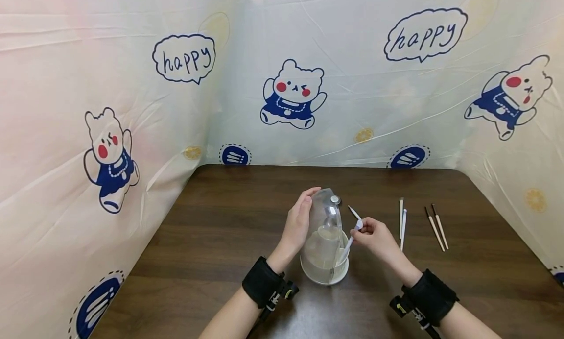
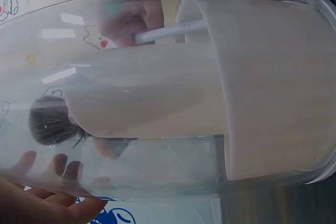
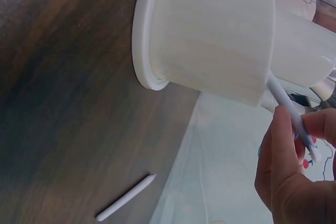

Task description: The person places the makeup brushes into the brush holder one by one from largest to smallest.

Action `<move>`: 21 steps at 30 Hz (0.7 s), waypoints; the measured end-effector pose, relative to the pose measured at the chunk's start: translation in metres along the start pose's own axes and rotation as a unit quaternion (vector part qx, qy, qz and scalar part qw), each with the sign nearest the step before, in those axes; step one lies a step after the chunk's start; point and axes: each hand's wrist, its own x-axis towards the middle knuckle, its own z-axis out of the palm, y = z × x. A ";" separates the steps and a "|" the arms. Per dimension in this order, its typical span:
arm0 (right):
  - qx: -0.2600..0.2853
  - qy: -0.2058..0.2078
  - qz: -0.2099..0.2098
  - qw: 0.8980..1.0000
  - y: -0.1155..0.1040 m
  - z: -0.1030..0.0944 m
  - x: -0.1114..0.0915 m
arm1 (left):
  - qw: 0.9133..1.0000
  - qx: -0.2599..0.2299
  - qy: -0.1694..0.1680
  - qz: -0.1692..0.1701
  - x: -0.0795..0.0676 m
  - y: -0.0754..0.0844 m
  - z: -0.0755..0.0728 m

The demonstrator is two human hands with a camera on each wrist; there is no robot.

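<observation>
A white cup-shaped holder with a taller inner compartment stands upright on the dark wooden table. Around it is a rounded clear cover. Inside, a brush with dark bristles shows through the plastic. My left hand rests along the cover's left side, fingers extended against the outside. Between thumb and fingers, my right hand pinches a slim pale-lavender stick. It leans, with its lower end down inside the holder's right side, hidden behind the wall; its upper end has a whitish tip.
Behind my right hand lies a white stick with a pointed tip. Farther right are two pale sticks and two white sticks with dark tips. A printed curtain encloses the table's back and sides.
</observation>
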 end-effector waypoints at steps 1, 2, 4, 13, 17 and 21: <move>-0.001 -0.002 0.000 1.000 0.001 0.000 0.000 | 1.000 0.000 0.000 0.000 0.000 0.000 0.000; -0.001 -0.005 0.000 1.000 0.002 0.000 0.000 | 1.000 0.000 0.000 0.001 0.000 0.000 0.000; -0.002 -0.012 0.003 1.000 0.004 0.000 0.000 | 1.000 0.000 0.001 0.003 0.000 0.000 0.000; 0.049 -0.049 0.028 0.997 0.012 0.000 0.000 | 1.000 -0.001 0.002 0.009 0.000 -0.001 0.000; 0.071 -0.051 0.038 0.995 0.012 0.000 0.000 | 1.000 0.000 0.001 0.005 0.000 -0.001 0.000; 0.077 -0.060 0.045 0.994 0.012 -0.002 0.000 | 1.000 0.000 0.002 0.003 0.000 -0.001 0.000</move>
